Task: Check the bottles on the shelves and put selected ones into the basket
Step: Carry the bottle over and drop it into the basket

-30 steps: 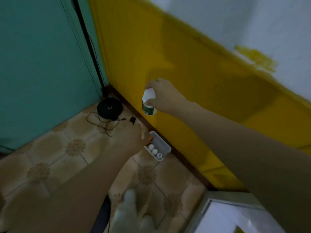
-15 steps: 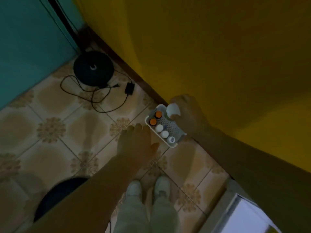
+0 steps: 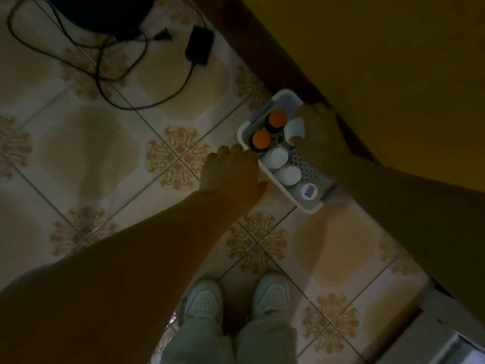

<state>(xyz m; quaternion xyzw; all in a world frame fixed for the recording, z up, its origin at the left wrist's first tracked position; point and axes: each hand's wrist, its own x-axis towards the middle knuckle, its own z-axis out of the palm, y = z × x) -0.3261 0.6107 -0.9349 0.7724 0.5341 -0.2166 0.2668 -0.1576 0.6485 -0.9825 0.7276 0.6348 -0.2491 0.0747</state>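
White plastic formed the basket (image 3: 309, 207), which sat on the tiled floor (image 3: 86, 153) right of the frame's centre, close against the brown skirting (image 3: 275, 61) under the yellow wall (image 3: 393, 61). On my feed the right hand (image 3: 322, 143) was at the basket's upper end, fingers and thumb curled round a white-capped bottle (image 3: 294, 130), holding it upright just beside the orange-capped bottles (image 3: 277, 120). I could not tell whether its base rested on the basket's perforated bottom. Along the basket's left side, below the orange caps, stood the white-topped bottles (image 3: 276, 157), the lowest one carrying a small label on its top.

The left hand (image 3: 231, 174) hung flat with its fingers straight and slightly spread, holding nothing. Its fingertips reached the basket's left rim, though I could not say if they touched it.

Toward the upper left of the frame a black cable (image 3: 147, 101) looped across the tiles, with a black adapter (image 3: 199, 47) near it and a dark round base (image 3: 105, 11) at the top edge. At the bottom centre I saw a pair of pale shoes (image 3: 203, 300) side by side.
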